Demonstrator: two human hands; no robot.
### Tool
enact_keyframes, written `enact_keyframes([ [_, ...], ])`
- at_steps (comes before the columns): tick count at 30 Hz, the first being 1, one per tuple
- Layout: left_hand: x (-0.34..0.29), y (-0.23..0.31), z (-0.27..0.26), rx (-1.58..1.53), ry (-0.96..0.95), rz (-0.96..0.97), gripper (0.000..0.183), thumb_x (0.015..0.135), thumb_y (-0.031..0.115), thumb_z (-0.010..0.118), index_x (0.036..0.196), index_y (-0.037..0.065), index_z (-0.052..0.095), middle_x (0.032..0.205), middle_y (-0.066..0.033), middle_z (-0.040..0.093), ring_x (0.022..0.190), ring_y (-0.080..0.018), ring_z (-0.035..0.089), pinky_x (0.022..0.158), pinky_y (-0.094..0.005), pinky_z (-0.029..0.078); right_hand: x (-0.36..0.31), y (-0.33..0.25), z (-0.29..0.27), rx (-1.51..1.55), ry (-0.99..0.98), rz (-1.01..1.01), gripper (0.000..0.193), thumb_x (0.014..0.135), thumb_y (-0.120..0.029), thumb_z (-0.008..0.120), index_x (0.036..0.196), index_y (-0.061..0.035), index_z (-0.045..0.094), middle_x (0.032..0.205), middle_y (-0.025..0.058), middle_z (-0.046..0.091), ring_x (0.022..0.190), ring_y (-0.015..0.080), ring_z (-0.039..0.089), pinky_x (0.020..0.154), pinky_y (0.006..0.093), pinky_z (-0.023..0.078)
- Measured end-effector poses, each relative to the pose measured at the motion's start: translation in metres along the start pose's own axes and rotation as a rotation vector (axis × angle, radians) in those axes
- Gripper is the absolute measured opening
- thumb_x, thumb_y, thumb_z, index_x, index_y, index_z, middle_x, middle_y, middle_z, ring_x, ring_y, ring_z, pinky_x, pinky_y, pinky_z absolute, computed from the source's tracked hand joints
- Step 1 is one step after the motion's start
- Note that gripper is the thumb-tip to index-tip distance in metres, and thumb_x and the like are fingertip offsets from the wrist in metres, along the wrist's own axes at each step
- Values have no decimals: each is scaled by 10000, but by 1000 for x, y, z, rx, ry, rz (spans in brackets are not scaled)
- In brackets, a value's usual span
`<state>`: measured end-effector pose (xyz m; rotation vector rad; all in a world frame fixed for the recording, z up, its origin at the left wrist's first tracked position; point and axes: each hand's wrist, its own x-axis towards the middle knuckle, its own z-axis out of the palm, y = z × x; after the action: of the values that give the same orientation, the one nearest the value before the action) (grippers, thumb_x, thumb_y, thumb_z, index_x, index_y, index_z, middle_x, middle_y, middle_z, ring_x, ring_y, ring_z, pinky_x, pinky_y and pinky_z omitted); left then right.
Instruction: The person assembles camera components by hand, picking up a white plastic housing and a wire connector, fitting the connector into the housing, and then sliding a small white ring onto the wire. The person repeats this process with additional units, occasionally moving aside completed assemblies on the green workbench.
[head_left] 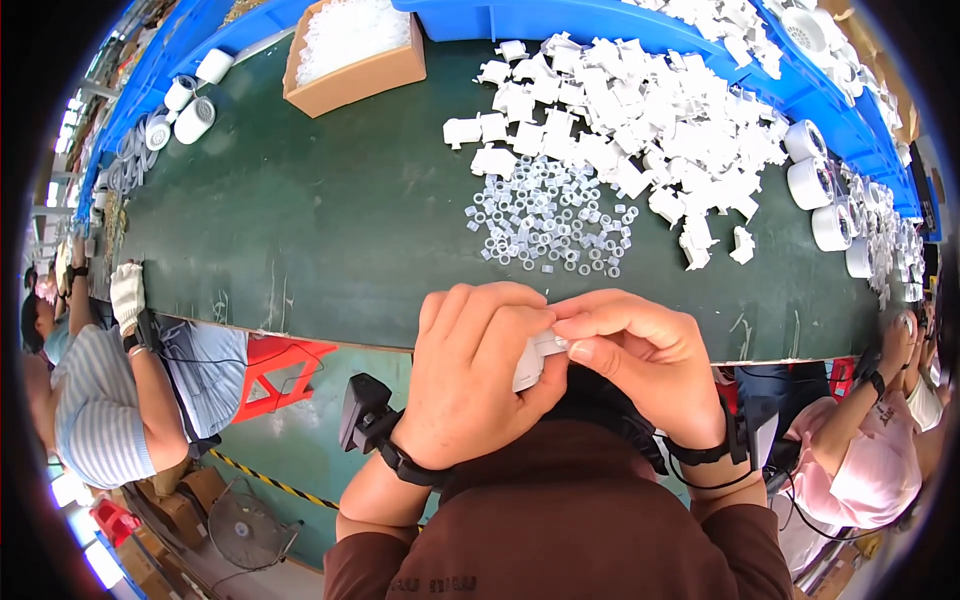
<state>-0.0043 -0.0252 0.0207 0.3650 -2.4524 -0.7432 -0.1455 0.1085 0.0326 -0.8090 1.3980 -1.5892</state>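
Note:
My left hand [475, 350] is closed round a white moulded plastic part [530, 366], held near the table's front edge before my chest. Its fingers cover most of the part. My right hand [640, 350] meets it from the other side, thumb and forefinger pinched at the part's edge; what sits between those fingertips is too small to make out. Beyond my hands lies a spread of small clear plastic rings [555, 220]. Behind and to the right of them is a large heap of white plastic parts [640, 110], with a few strays nearer me.
An open cardboard box [355, 85] of small translucent pieces stands at the far side of the green table [300, 220]. Blue bins [570, 22] line the back. White cylindrical parts [832, 227] stand at the right. Co-workers sit on both sides; one gloved hand [128, 295] rests at the left edge.

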Motion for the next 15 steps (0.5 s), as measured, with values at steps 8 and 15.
enact_keyframes([
  [8,-4,-1,8,-37,97,32,446,665,58,816,1053,97,598,1115,-69,631,881,-264,603,787,-388,426,3,13,8,102,-18,76,129,978,13,647,1107,-3,648,1126,49,667,990,97,625,870,277,520],
  [15,-5,-4,14,3,213,62,407,677,45,832,1013,129,618,1046,-33,660,876,-258,613,792,-379,444,3,3,12,208,68,110,172,1014,20,591,1177,7,646,1145,60,667,1012,92,621,902,278,515],
])
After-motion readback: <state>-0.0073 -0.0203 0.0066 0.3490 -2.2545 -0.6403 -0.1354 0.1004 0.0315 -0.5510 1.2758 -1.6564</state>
